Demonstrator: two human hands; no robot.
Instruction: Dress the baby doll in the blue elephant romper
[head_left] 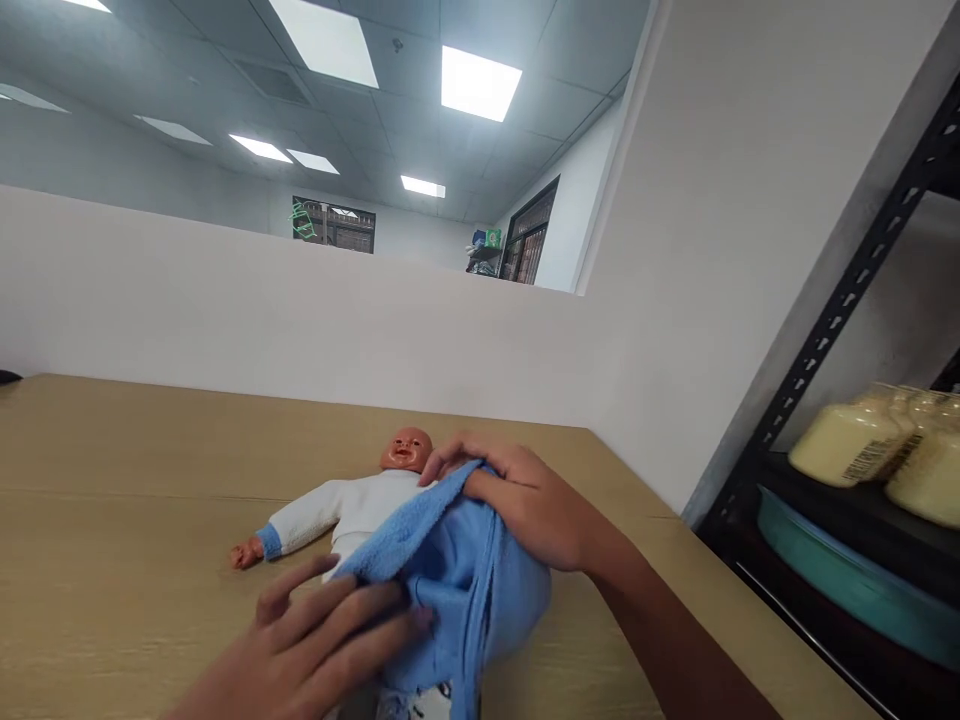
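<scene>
A baby doll (409, 450) lies on its back on the table, in a white fuzzy top (367, 503) with a blue cuff on the arm that shows. A light blue fleece-edged doll garment (450, 570) covers its other side and lower body. My right hand (529, 500) is closed on the garment's upper edge by the doll's shoulder, thumb tucked under the cloth. Over the garment's lower left part, my left hand (337, 630) has its fingers spread and touching the fabric. Both hands and the cloth hide the doll's second arm and its legs.
The wooden table (135, 480) meets a low white wall (300, 330) at its far edge. On the right stands a black metal shelf rack (817, 340) holding pale yellow jars (855, 440) and a teal basin (847, 580).
</scene>
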